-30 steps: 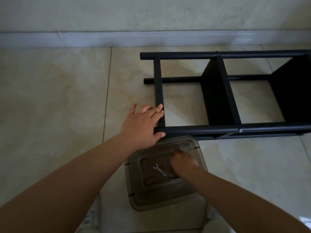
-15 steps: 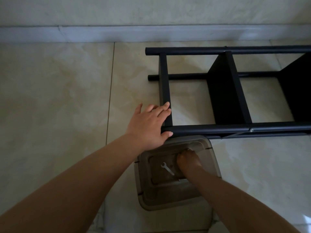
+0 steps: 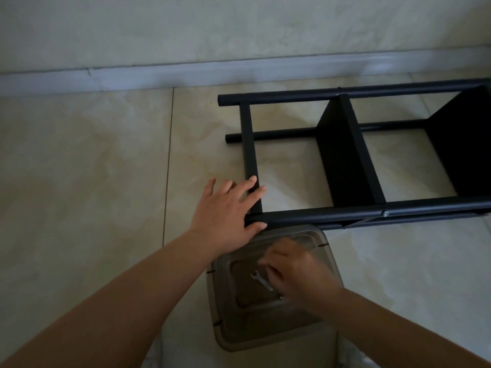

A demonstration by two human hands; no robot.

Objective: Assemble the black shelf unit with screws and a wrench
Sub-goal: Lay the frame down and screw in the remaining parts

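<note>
The black shelf unit (image 3: pixel 332 215) lies on its side on the tiled floor, with two black panels between its tubes. A silver screw head (image 3: pixel 385 213) shows on the near tube. My left hand (image 3: pixel 225 208) rests flat on the frame's near left corner, fingers straight across the crossbar. A small silver wrench (image 3: pixel 259 278) lies on the lid of a smoky plastic box (image 3: pixel 239 328) in front of the shelf. My right hand (image 3: pixel 295 272) hovers over that lid, blurred, its fingertips right beside the wrench. Whether it holds anything is unclear.
A white baseboard (image 3: pixel 239 70) and wall run along the back. Beige floor tiles (image 3: pixel 79 181) stretch to the left of the shelf and box. The shelf continues past the right edge of the view.
My right hand has shifted toward the near side of the lid, its fingers now pointing toward the wrench. My left hand stays on the frame corner. The view has swung slightly.
</note>
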